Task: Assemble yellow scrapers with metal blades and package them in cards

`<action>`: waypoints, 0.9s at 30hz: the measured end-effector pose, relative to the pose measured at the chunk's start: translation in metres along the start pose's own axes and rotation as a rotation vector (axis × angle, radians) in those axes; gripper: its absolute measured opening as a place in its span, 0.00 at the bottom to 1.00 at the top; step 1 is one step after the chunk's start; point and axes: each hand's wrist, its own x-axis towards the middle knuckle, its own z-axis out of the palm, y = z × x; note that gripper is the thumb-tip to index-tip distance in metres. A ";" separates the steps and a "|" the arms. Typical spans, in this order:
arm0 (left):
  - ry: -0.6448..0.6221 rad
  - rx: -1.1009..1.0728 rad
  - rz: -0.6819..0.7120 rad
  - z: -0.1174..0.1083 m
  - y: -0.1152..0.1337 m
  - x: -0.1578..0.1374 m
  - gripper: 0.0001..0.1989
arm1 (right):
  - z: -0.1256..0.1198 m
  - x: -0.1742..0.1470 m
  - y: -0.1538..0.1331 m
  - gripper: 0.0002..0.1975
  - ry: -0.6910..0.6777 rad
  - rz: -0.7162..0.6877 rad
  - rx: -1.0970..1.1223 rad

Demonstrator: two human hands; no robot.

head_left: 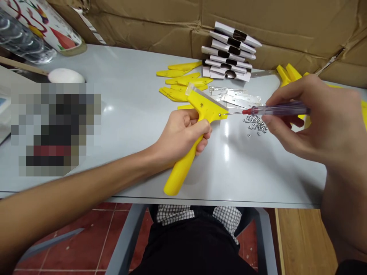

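My left hand [187, 131] is wrapped round the neck of a yellow scraper [183, 168], whose handle points down toward the table's front edge. A metal blade [210, 97] runs along the scraper's wide head. In the head are an open screw hole and, nearer its right end, a small screw [220, 114]. Pinched in my right hand [312, 118] is a screwdriver [275, 109] with a clear purple handle and red collar. Its thin shaft points left, and the tip meets the screw. Loose small screws and nuts [255, 124] lie on the table below the shaft.
Yellow plastic pieces [183, 81] and wrapped metal blades [241, 98] lie behind the scraper. White cardboard sleeves [229, 53] are stacked against the cardboard wall [143, 23]. More yellow scrapers [286, 74] lie behind my right hand. Bottles [57, 26] and a white rounded object [66, 75] stand left.
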 end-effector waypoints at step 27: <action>0.009 -0.034 0.012 0.001 0.000 0.001 0.09 | 0.001 -0.002 0.002 0.10 0.018 -0.011 -0.060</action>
